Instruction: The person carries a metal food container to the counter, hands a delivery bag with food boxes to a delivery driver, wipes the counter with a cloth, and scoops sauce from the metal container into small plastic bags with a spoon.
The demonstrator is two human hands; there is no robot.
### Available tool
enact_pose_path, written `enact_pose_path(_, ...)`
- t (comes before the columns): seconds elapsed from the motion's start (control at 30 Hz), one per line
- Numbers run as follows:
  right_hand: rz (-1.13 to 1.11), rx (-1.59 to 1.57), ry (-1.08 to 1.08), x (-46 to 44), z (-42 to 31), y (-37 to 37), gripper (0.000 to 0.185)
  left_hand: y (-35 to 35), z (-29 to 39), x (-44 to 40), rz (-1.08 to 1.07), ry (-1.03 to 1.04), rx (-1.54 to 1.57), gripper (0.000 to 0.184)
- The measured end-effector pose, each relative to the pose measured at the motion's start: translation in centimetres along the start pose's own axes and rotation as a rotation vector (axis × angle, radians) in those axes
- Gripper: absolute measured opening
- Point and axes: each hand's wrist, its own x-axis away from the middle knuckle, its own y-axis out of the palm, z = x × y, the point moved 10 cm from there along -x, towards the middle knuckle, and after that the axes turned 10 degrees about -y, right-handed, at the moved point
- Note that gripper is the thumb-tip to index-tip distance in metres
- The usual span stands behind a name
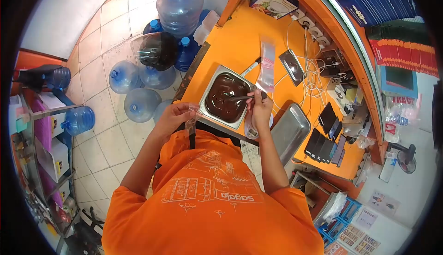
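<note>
A square steel pan (240, 122) of glossy dark brown sauce (222, 86) sits at the table edge in front of me. My right hand (260, 109) is closed around the dark handle of a spoon-like utensil (240, 98). The utensil's far end dips into the sauce, so its shape is hidden. At the pan's near left corner, my left hand (177, 116) pinches a small clear plastic bag (190, 124), which hangs down beside the pan. Beyond the pan lie more clear plastic bags (266, 65) in a strip, alongside a utensil with a dark-tipped handle (251, 67).
An empty metal tray (295, 128) lies to the right on the orange table (230, 38). Tangled white cables (314, 81) and several dark phone-like devices (320, 146) are farther right. Large blue water bottles (180, 5) crowd the floor at the left.
</note>
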Motion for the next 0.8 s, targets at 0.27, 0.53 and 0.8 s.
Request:
enact_pose_path(0.27, 0.015, 0.010, -0.020, -0.2, -0.6, -0.1, 0.034, 0.2, 0.3, 0.2, -0.029, 0.028, 0.000, 0.033)
enact_pose_path(0.53, 0.108, -0.023, -0.035, -0.3, -1.0, -0.9, 0.033, 0.2, 0.2, 0.3, -0.055, 0.014, -0.009, 0.042)
enact_pose_path(0.8, 0.030, 0.009, -0.027, -0.2, -0.9, -0.3, 0.035, 0.2, -0.1, 0.3, -0.049, 0.012, 0.018, 0.038)
